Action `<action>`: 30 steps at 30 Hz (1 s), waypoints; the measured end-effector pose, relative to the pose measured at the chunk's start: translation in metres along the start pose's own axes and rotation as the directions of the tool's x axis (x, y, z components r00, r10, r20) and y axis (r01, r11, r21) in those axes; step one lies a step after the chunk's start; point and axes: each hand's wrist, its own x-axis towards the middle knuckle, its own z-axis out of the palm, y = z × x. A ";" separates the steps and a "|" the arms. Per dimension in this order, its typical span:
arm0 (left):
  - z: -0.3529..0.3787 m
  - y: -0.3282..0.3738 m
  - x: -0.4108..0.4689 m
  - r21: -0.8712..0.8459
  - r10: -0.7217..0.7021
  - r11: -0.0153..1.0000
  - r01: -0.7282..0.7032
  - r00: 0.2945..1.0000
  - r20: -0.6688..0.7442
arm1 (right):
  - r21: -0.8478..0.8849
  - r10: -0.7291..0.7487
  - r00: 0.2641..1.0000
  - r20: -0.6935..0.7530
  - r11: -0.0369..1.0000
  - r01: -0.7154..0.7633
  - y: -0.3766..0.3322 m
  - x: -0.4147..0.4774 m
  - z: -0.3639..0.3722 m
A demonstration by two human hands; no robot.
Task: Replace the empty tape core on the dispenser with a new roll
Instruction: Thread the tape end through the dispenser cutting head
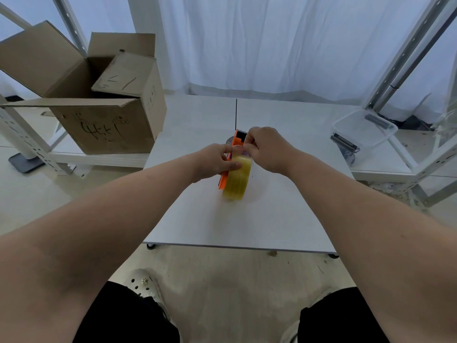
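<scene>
An orange tape dispenser (223,179) stands on edge in the middle of the low white table (197,219). A yellowish clear tape roll (236,180) sits on it, facing me. My left hand (217,160) grips the dispenser and the roll's left side, thumb pressed on the roll. My right hand (265,149) pinches at the top of the roll, near the dispenser's black cutter end (241,135); whether a tape end lies between the fingers is hidden. No empty core is in view.
An open cardboard box (99,100) stands on a shelf at the left. A clear plastic tub (366,129) with dark metal parts beside it sits at the right. White metal racking flanks both sides, curtains hang behind. My knees are below the table's near edge.
</scene>
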 end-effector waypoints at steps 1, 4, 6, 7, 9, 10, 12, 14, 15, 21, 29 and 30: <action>0.000 0.000 -0.001 0.013 0.004 1.000 -0.004 1.000 0.004 | 0.011 0.008 1.000 -0.001 1.000 -0.008 0.000 0.000 0.000; 0.002 -0.002 -0.004 0.036 0.006 0.999 -0.005 1.000 -0.012 | 0.039 0.033 0.999 -0.009 0.999 -0.032 0.002 0.002 -0.003; 0.002 -0.004 -0.005 0.057 0.017 0.998 -0.015 1.000 -0.021 | 0.059 0.034 0.999 0.002 0.998 -0.034 0.002 0.003 -0.005; 0.000 -0.005 -0.007 0.062 0.016 0.998 -0.014 1.000 -0.021 | 0.078 0.036 0.999 0.007 0.996 -0.036 0.003 0.003 -0.005; -0.005 -0.007 -0.008 0.036 0.006 0.999 -0.005 1.000 -0.007 | 0.128 0.030 0.999 0.014 0.991 -0.031 0.005 0.002 -0.005; -0.007 -0.008 -0.008 0.017 0.001 1.000 -0.002 1.000 0.005 | 0.148 0.021 1.000 0.013 0.989 -0.023 0.007 0.001 -0.004; -0.009 -0.010 -0.009 -0.024 0.001 1.000 0.000 1.000 0.016 | 0.170 0.007 1.000 0.009 0.985 -0.008 0.009 0.001 -0.003; -0.009 -0.011 -0.009 -0.079 0.022 0.997 -0.022 1.000 -0.005 | 0.187 -0.006 1.000 0.004 0.982 0.005 0.008 0.002 -0.004; -0.009 -0.011 -0.008 -0.088 0.040 0.995 -0.043 0.999 -0.030 | 0.194 -0.013 1.000 -0.001 0.981 0.013 0.006 0.002 -0.004; -0.015 -0.016 -0.002 0.086 0.142 0.988 -0.130 0.977 -0.161 | 0.163 -0.068 0.998 0.002 0.984 0.067 -0.007 0.002 -0.003; -0.019 -0.023 -0.009 0.082 0.201 0.978 -0.191 0.970 -0.138 | 0.350 0.399 0.916 0.047 0.852 -0.389 0.021 -0.005 0.002; -0.018 -0.024 -0.010 0.082 0.210 0.976 -0.200 0.969 -0.127 | 0.374 0.456 0.873 0.170 0.790 -0.486 0.024 -0.008 0.007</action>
